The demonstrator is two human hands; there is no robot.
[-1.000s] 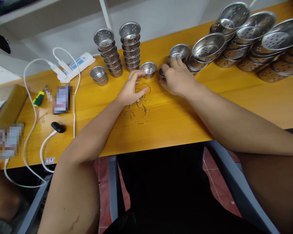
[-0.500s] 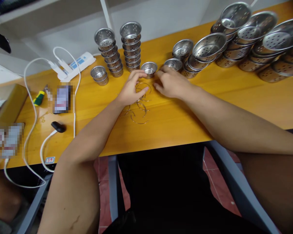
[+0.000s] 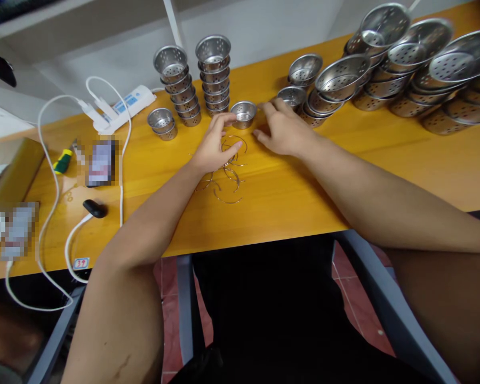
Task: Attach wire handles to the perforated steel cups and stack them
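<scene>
A small perforated metal cup (image 3: 244, 119) stands upright in the middle of the table. My left hand (image 3: 216, 143) is at its left side, thumb and fingers apart, with the fingertips at the rim; whether they touch it I cannot tell. My right hand (image 3: 286, 128) hovers to the right of that cup, its thumb and fingers spread around nothing. Just behind the right hand is another small metal cup (image 3: 292, 97), partly covered by it, and a slightly larger cup (image 3: 305, 69) stands behind that. Several thin wire rings (image 3: 229, 197) lie loose below my left hand.
Two tall stacks of cups (image 3: 214, 69) and a short stack (image 3: 162, 127) stand at the back left. Larger stacked cups (image 3: 400, 58) fill the right. A power strip (image 3: 138, 101), white cables, a phone (image 3: 102, 162) and a green-yellow handled tool (image 3: 63, 161) lie left.
My right hand has shifted slightly right and its fingers have opened wider. The small cups beside it have moved back and to the right. My left hand stays in place.
</scene>
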